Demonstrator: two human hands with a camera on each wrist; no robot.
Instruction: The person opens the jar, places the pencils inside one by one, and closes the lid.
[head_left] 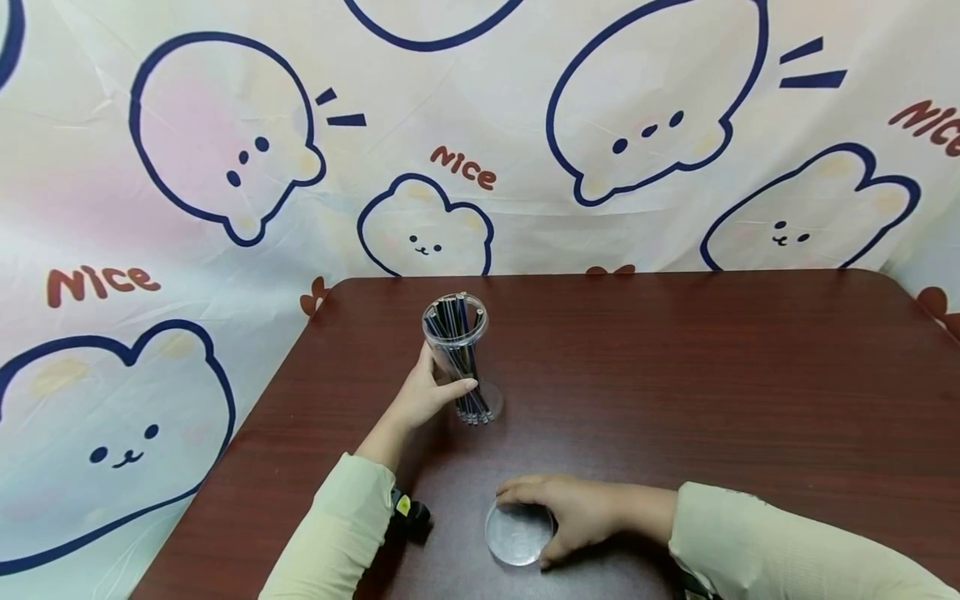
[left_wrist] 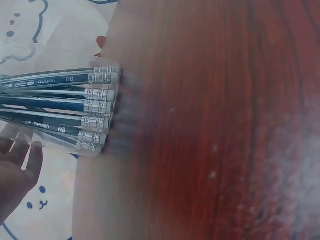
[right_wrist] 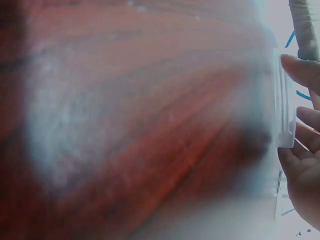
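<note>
My left hand (head_left: 422, 398) grips a clear plastic cup (head_left: 458, 340) at the left of the table, thumb across its near side. Several dark blue pencils (head_left: 453, 317) stand inside, tilted with the cup. The left wrist view shows their white eraser ends (left_wrist: 106, 108) and silver bands toward the cup's bottom, with "HB" on the barrels; fingers (left_wrist: 34, 165) lie along the cup's side there. Nearer the front edge, my right hand (head_left: 581, 510) holds a round clear lid (head_left: 519, 535) by its rim, thumb and fingers on opposite sides. In the right wrist view the lid (right_wrist: 285, 107) appears edge-on.
The dark reddish-brown table (head_left: 675, 375) extends far to the right and back. Behind it hangs a pale curtain (head_left: 525, 225) printed with cartoon bears and "Nice". A black wrist device (head_left: 411, 510) sits at the left sleeve (head_left: 337, 521).
</note>
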